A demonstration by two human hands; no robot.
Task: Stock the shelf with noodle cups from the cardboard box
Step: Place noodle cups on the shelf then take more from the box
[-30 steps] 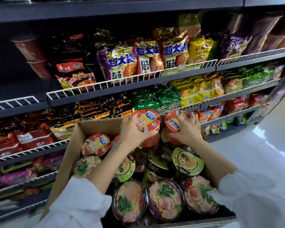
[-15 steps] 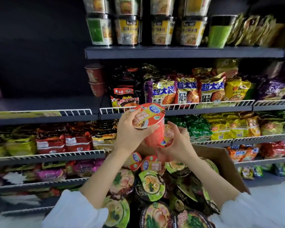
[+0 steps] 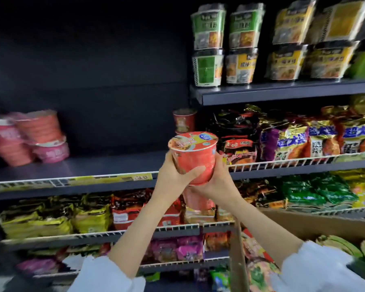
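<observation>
A: Count, nearest first?
B: One cardboard box at lower right, holding bowl noodles; their number is unclear. Two hands: left hand and right hand, both clamped round one red noodle cup, centre frame.
A: Change?
B: The cup is higher than half a second ago, now level with the shelf.
A: Beyond?
B: About four pink cups stacked at left.

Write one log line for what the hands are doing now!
left hand: grips red cup | right hand: grips second cup | shelf: bare stretch ahead
</observation>
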